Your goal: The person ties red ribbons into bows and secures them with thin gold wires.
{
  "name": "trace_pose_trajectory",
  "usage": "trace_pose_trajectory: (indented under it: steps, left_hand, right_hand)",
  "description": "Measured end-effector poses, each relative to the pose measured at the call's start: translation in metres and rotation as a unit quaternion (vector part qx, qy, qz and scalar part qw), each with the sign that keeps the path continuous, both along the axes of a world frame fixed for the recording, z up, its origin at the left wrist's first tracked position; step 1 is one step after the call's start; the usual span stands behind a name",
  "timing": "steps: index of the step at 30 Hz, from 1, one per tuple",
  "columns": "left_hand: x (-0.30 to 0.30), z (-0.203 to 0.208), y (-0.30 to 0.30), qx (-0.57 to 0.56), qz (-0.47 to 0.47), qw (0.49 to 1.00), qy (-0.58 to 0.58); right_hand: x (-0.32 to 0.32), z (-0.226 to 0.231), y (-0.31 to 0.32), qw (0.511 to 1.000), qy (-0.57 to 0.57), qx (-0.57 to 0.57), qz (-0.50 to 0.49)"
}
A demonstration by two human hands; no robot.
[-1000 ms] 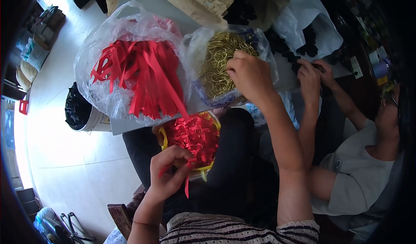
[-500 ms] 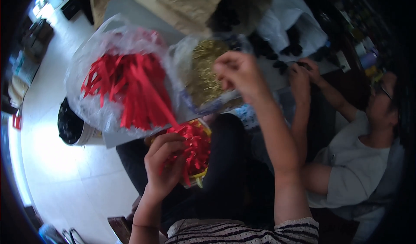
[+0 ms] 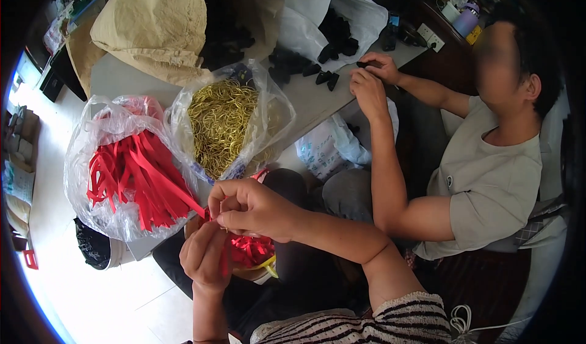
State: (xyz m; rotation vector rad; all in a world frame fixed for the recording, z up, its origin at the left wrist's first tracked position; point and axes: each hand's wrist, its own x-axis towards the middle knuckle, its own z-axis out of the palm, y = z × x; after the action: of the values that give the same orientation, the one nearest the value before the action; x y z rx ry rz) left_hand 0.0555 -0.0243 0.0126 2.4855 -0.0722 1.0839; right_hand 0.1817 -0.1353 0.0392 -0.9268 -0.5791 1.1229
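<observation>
Over my lap, my right hand (image 3: 253, 210) has come back from the bag of gold rings (image 3: 223, 127) at twelve o'clock, pinched shut on a ring too small to make out, meeting my left hand (image 3: 206, 255), closed on red ribbon (image 3: 247, 249).

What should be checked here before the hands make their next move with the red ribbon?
1. Red ribbon held between both hands: ok, the left hand and right hand meet on it.
2. Small gold ring in the right hand's grip: cannot tell, the fingers hide it.
3. Bag of gold rings open and close by: ok, just beyond the right hand.
4. Bag of red ribbons open: ok, strips spill toward the hands.
5. Finished red pieces in the lap: ok, piled below the hands.
6. Co-worker's hands apart from the person's own: ok, busy with black parts on the table.
</observation>
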Motion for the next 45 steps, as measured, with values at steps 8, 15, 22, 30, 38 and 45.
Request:
trace_pose_trajectory:
  steps: [8,15,22,30,38,45]
  left_hand:
    - [-0.011,0.005,0.001,-0.387,-0.047,0.919,0.063]
    - [-0.019,-0.008,0.001,-0.607,-0.13,0.781,0.071]
    - [-0.013,-0.013,-0.004,-0.822,-0.3,0.484,0.01]
    - [-0.029,-0.008,0.004,-0.818,-0.153,0.541,0.12]
    - [-0.032,-0.021,0.013,-0.843,-0.198,0.471,0.167]
    - [-0.03,-0.023,0.02,-0.888,-0.214,0.389,0.122]
  right_hand:
    - [0.001,-0.005,-0.015,0.999,0.024,-0.017,0.036]
    - [-0.005,-0.025,-0.022,0.988,-0.137,-0.034,0.058]
    - [-0.027,-0.026,-0.031,0.95,0.305,0.037,0.047]
    - [-0.036,-0.016,-0.013,0.914,-0.384,-0.046,-0.122]
    - [-0.016,-0.007,-0.009,0.943,-0.32,-0.081,-0.023]
    - [-0.011,-0.006,-0.006,0.94,-0.325,-0.098,0.032]
